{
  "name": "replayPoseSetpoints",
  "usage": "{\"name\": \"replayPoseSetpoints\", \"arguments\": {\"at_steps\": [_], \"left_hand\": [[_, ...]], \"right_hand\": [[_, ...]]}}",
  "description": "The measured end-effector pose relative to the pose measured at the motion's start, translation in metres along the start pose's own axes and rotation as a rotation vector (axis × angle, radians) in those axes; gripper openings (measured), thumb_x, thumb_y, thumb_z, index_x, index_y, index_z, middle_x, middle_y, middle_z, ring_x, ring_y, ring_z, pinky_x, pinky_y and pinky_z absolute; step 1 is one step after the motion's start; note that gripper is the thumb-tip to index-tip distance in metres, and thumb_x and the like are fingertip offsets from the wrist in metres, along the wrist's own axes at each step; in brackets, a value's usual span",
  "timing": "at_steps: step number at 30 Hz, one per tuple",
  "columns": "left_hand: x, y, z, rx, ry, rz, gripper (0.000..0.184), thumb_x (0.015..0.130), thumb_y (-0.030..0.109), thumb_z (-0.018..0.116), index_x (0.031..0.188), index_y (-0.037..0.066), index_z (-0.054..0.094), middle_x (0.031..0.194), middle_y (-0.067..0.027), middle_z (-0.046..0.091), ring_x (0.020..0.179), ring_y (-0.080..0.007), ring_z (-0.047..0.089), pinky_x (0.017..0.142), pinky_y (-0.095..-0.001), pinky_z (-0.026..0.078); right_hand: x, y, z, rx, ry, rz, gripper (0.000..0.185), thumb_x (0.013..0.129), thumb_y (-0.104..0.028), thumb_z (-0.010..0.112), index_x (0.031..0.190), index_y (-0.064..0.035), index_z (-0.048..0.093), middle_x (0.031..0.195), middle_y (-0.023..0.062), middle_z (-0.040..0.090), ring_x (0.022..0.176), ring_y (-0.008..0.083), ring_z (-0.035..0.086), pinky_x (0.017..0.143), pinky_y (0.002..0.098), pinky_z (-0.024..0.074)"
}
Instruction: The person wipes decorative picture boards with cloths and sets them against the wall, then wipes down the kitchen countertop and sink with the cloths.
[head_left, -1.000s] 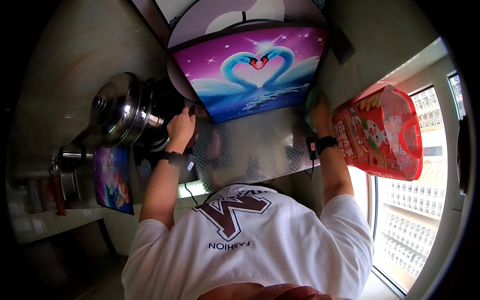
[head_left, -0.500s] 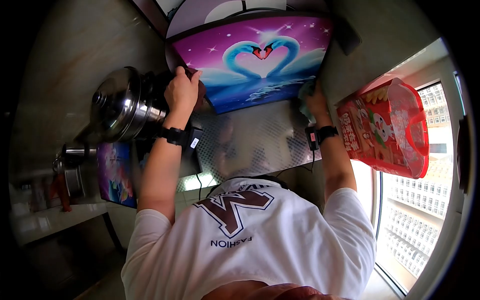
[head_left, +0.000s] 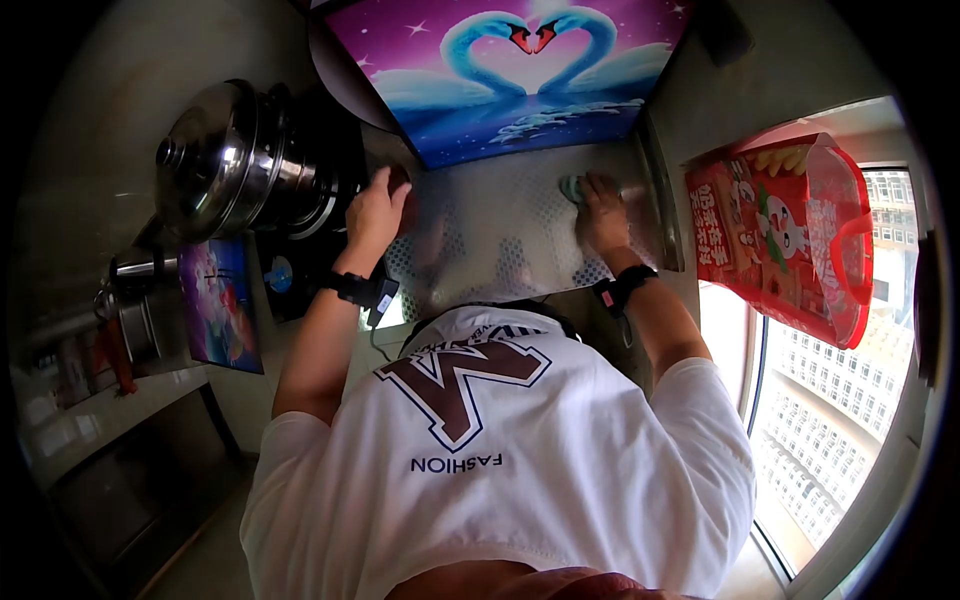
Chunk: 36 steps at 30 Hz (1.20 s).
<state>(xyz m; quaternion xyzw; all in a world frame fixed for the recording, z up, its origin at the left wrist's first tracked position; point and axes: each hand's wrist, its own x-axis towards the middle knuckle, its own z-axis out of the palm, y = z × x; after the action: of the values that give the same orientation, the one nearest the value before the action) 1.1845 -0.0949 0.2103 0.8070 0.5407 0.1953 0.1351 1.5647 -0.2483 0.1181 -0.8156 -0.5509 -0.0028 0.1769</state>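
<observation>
My right hand [head_left: 606,218] rests on a shiny patterned metal sheet [head_left: 490,225], its fingers closed over a grey-green cloth [head_left: 572,189]. At the sheet's left side, my left hand [head_left: 374,216] has curled fingers. Something dark and reddish shows beside those fingers, too dim to name. Just beyond both hands stands a glossy panel [head_left: 520,100] with two blue swans forming a heart, and neither hand touches it.
To the left stands a large steel pot with a lid [head_left: 205,160], near a smaller floral panel [head_left: 222,305]. A red printed plastic bag [head_left: 780,240] hangs at right by a bright window [head_left: 830,400]. Black bands with cables circle both wrists.
My right hand has come away from the swan panel's lower right, moving left and nearer me with the cloth. My left hand has left the panel's left edge. The view has shifted.
</observation>
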Motion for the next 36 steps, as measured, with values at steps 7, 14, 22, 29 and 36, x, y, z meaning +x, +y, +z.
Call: {"name": "replayPoseSetpoints", "arguments": {"at_steps": [7,14,22,29,36], "left_hand": [[-0.109,-0.049,0.074,0.147,-0.192,0.272,0.046,0.085,0.014,0.075,0.129,0.016,0.062,0.119,-0.0105,0.058,0.113,-0.0326,0.06,0.092,-0.0424,0.054],[-0.132,-0.075,0.054,-0.1,-0.246,0.129,0.034,0.092,0.022,0.069,0.124,0.013,0.065,0.11,-0.0116,0.07,0.098,-0.0342,0.069,0.084,-0.0425,0.057],[-0.263,-0.216,-0.013,-0.186,0.052,-0.129,0.03,0.095,0.031,0.065,0.118,0.013,0.066,0.104,-0.0114,0.074,0.093,-0.0346,0.07,0.08,-0.0446,0.056],[-0.419,-0.447,-0.013,-0.447,0.435,-0.775,0.04,0.097,0.039,0.062,0.115,0.004,0.068,0.102,-0.0257,0.071,0.098,-0.0448,0.067,0.084,-0.0483,0.053],[-0.438,-0.563,-0.047,-1.291,0.659,-1.14,0.05,0.105,0.042,0.054,0.13,-0.002,0.058,0.105,-0.0136,0.069,0.094,-0.0258,0.067,0.078,-0.0408,0.056]], "right_hand": [[-0.045,-0.013,0.014,-0.092,0.045,-0.234,0.052,0.09,-0.006,0.054,0.141,-0.0166,0.056,0.155,0.0057,0.048,0.148,0.0294,0.037,0.117,0.0615,0.0284],[-0.062,-0.026,0.026,-0.062,-0.007,-0.242,0.057,0.088,-0.006,0.057,0.144,-0.0172,0.055,0.159,0.0038,0.044,0.15,0.0312,0.034,0.116,0.0615,0.0311],[-0.159,-0.125,0.042,-0.051,-0.05,-0.445,0.049,0.093,-0.001,0.052,0.141,-0.0062,0.056,0.155,0.0131,0.048,0.147,0.0368,0.037,0.122,0.0475,0.0305],[-0.218,-0.214,0.084,-0.007,-0.105,-0.49,0.041,0.1,-0.01,0.051,0.141,-0.0085,0.056,0.15,0.0146,0.052,0.143,0.0371,0.042,0.118,0.0453,0.0361],[-0.301,-0.295,0.081,0.163,-0.182,-0.088,0.04,0.099,-0.015,0.055,0.139,-0.013,0.059,0.122,0.017,0.069,0.104,0.0341,0.069,0.088,0.0433,0.054]]}}
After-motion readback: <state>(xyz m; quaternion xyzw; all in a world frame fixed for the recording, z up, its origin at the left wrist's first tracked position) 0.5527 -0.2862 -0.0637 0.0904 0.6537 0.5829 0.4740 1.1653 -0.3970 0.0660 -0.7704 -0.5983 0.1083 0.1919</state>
